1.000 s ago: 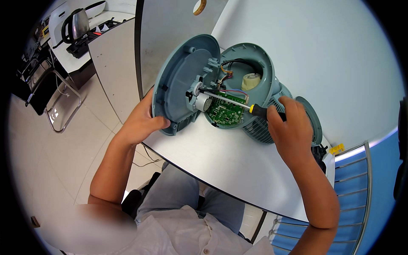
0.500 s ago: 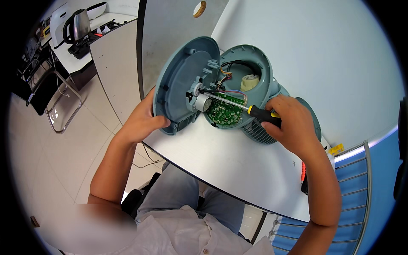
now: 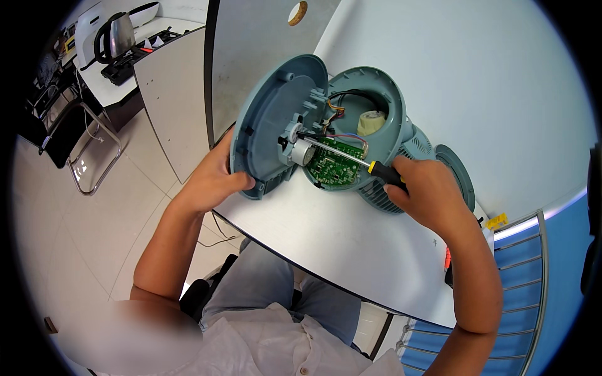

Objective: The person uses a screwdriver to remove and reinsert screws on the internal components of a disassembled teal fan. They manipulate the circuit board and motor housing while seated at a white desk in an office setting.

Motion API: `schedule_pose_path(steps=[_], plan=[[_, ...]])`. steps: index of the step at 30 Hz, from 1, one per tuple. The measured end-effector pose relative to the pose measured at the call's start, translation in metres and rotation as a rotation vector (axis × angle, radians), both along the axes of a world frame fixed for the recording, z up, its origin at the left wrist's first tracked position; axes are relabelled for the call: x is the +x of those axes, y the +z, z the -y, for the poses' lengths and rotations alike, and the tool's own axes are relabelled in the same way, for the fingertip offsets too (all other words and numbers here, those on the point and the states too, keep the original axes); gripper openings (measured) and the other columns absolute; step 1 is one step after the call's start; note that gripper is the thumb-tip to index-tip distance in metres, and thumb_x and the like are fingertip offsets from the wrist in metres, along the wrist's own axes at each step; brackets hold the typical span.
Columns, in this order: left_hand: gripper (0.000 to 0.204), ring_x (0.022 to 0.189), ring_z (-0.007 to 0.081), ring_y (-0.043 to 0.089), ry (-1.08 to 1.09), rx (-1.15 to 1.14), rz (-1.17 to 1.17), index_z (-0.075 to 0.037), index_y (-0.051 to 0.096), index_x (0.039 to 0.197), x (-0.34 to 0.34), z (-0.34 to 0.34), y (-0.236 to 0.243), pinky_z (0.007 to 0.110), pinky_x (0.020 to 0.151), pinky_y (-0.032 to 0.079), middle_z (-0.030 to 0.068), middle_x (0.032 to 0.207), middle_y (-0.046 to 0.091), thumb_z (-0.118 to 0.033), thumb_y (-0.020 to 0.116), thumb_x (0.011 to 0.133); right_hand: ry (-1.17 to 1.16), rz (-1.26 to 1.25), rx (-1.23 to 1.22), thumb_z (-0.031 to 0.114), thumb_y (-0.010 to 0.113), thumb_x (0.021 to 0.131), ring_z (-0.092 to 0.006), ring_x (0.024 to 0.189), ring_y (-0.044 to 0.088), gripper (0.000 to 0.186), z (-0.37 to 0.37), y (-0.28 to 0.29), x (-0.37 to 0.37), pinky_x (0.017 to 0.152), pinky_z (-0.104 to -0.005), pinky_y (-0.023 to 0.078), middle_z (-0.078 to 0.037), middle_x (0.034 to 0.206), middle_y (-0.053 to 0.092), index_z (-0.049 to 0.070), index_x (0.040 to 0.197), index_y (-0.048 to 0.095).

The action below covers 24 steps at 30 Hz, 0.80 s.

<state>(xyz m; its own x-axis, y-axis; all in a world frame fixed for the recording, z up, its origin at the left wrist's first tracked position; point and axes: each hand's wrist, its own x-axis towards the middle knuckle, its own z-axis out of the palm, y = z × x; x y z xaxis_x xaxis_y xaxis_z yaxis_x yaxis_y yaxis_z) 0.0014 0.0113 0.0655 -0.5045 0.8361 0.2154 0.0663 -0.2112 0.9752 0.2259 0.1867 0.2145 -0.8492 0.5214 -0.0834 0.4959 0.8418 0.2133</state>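
Note:
A grey-blue round appliance lies opened on the white table. My left hand grips the rim of its hinged-open base cover, which stands tilted up. A small silver motor sits on the cover's inner side. In the housing I see a green circuit board, coloured wires and a cream part. My right hand holds a screwdriver with a yellow and black handle. Its tip rests by the motor on the cover.
A kettle and dark items stand on a counter at the far left. A metal chair frame is on the tiled floor. A blue surface with a metal rail borders the table's right edge. A small yellow piece lies near it.
My right hand slid back to the right along the screwdriver handle, and the shaft now lies flatter, pointing at the motor. The left hand kept its hold on the cover.

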Motion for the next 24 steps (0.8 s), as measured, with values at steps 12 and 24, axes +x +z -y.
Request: schedule_pose_path(steps=[12,24], plan=[[0.087,0.116,0.0208,0.048,0.001,0.02,0.003,-0.003,0.035,0.141,0.003,-0.002,0.002,0.033,0.103,0.035,0.0111,0.124,0.052,-0.01,0.061,0.059,0.248,-0.357,0.23,0.015,0.069,0.074,-0.0287,0.074,0.054,0.021,-0.004,-0.03,0.018,0.06,-0.0405,0.044,-0.009,0.08,0.051,0.004,0.084,0.055],[0.088,0.115,0.0212,0.049,-0.009,-0.03,0.023,-0.004,0.034,0.143,-0.001,0.001,0.002,0.034,0.102,0.036,0.0112,0.123,0.052,-0.008,0.06,0.059,0.274,-0.163,0.28,0.018,0.068,0.079,-0.0295,0.075,0.058,0.019,-0.009,-0.014,0.018,0.06,-0.0397,0.046,-0.006,0.079,0.055,0.007,0.09,0.057]])
